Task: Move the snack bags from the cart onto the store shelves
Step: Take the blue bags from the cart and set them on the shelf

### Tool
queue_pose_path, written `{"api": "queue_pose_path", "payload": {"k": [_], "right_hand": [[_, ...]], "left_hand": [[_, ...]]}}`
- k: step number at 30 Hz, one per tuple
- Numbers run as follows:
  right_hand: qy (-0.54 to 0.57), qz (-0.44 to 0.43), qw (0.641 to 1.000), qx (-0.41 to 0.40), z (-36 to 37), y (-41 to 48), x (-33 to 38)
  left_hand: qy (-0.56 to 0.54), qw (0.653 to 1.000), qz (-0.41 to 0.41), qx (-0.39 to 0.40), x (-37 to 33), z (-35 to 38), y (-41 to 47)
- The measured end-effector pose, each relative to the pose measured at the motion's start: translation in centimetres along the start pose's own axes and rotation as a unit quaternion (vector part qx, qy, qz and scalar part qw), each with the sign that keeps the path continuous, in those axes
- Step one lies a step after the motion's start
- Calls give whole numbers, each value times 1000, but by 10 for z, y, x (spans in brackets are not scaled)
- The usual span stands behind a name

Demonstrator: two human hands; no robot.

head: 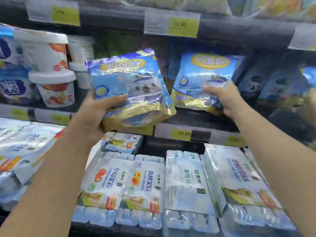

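Observation:
I hold two blue-and-gold snack bags printed with a cartoon bear. My left hand grips one bag by its lower left corner, in front of the middle shelf's edge and tilted. My right hand is closed on the lower part of the second bag, which rests leaning on the middle shelf. More blue bags of the same kind stand to the right on that shelf, in shadow. The cart is out of view.
White yogurt tubs are stacked at the left of the middle shelf. Yellow price tags hang on the shelf edges. Below, the lower shelf is packed with white multipacks of yogurt cups.

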State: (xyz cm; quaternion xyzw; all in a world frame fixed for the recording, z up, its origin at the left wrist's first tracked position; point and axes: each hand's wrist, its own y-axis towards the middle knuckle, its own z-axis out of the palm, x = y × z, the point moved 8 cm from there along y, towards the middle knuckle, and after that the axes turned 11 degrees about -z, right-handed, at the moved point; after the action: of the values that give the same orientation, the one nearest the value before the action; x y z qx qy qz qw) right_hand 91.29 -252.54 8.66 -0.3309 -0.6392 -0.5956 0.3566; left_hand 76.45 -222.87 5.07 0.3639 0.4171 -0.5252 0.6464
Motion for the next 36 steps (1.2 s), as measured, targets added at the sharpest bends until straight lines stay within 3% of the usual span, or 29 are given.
{"api": "queue_pose_path", "payload": {"k": [5, 7, 12, 21, 26, 29, 32, 33, 34, 36], "right_hand": [[-62, -95, 993, -42, -39, 22, -8], [-79, -105, 991, -12, -39, 28, -11], [-23, -4, 996, 83, -44, 28, -36], [-66, 85, 986, 125, -54, 46, -47], [-121, 142, 980, 69, -61, 40, -49], [-173, 156, 972, -29, -77, 20, -42], [-228, 10, 949, -216, -85, -23, 5], [-233, -26, 945, -226, -75, -42, 21], [-199, -29, 959, -201, -57, -58, 29], [-44, 66, 996, -52, -6, -89, 30]], "left_hand": [[46, 997, 20, 64, 1, 14, 18], [54, 995, 26, 78, 0, 16, 24], [53, 994, 50, 85, -6, 12, 38], [80, 986, 50, 135, 8, 26, 46], [92, 983, 60, 144, 6, 31, 52], [91, 983, 54, 149, 9, 36, 52], [73, 984, 31, 157, 16, 46, 46], [66, 984, 24, 161, 19, 51, 42], [60, 984, 18, 164, 21, 56, 37], [52, 985, 9, 164, 23, 69, 28]]}}
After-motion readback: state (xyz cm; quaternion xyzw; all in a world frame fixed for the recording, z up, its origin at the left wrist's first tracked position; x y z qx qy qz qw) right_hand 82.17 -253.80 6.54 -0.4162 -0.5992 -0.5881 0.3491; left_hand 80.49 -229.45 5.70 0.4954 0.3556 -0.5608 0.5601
